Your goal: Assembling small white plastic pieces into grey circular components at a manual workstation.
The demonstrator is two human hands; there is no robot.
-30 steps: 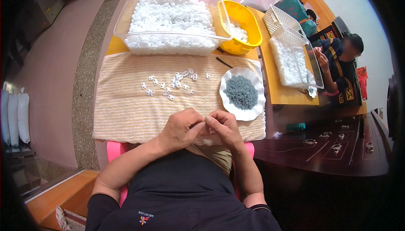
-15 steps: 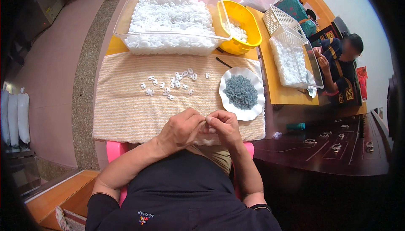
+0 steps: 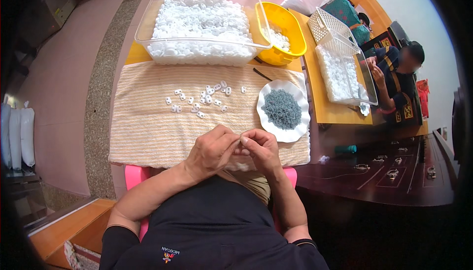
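My left hand [image 3: 213, 148] and my right hand [image 3: 262, 151] meet at the near edge of a striped cloth [image 3: 148, 139]. Both are closed, with thumbs and fingertips pinched together. Whatever they hold is hidden between the fingers or too small to make out. Beyond them, several small white plastic pieces with two dark holes [image 3: 208, 99] lie scattered on the cloth. A white scalloped plate [image 3: 285, 136], heaped with tiny grey-blue pieces [image 3: 282, 108], stands to the right of these, just past my right hand.
At the far side stands a large clear bin [image 3: 207, 59] full of white pieces, beside a yellow basin [image 3: 298, 36]. A thin dark stick [image 3: 262, 74] lies near the plate. On the right table, a co-worker [image 3: 394, 75] sits by another clear bin [image 3: 367, 80] and a white basket [image 3: 322, 23].
The view has shifted very slightly. My hands keep nearly the same place and stay pinched together, with only small finger movement. The scattered white pieces and the plate lie as before.
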